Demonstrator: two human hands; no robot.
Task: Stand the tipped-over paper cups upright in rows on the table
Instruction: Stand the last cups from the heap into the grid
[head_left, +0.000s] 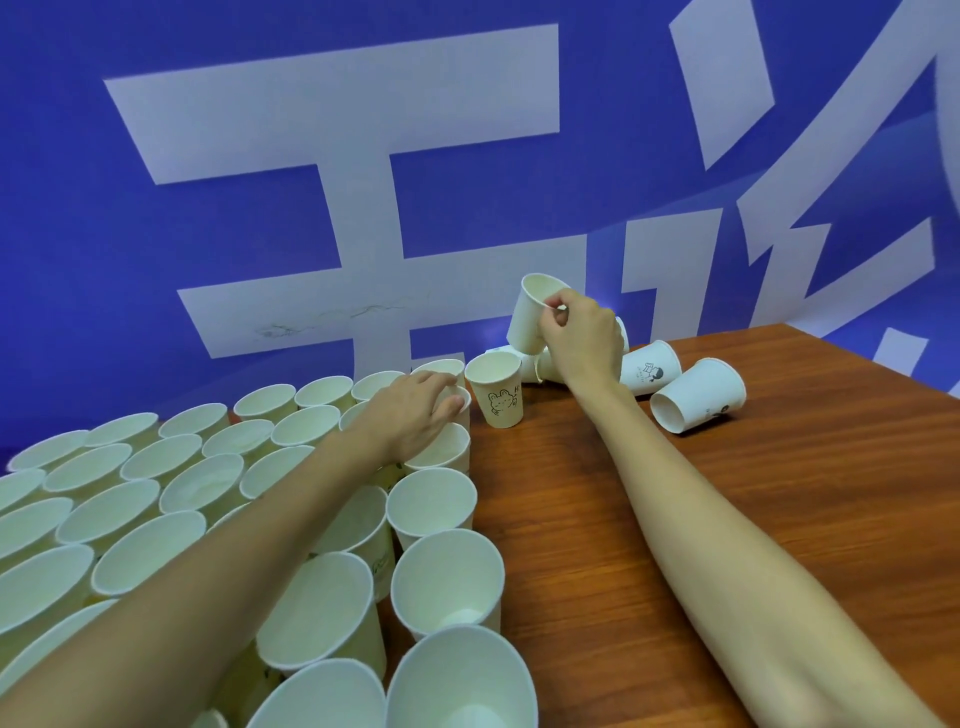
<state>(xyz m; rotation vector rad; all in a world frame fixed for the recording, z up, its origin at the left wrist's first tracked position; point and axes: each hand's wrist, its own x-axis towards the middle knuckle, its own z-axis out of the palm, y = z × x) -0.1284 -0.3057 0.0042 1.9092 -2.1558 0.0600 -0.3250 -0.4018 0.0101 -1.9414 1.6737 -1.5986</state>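
Several white paper cups stand upright in rows over the left half of the wooden table. My left hand rests on an upright cup at the far end of the rows, fingers wrapped around its rim. My right hand pinches the rim of a white cup and holds it tilted in the air above the table. An upright cup with a bunny drawing stands between my hands. Tipped-over cups lie at the far right, with others partly hidden behind my right hand.
A blue banner with large white characters hangs right behind the table's far edge. Bare wood stretches across the right half of the table, between the rows and my right forearm and beyond it.
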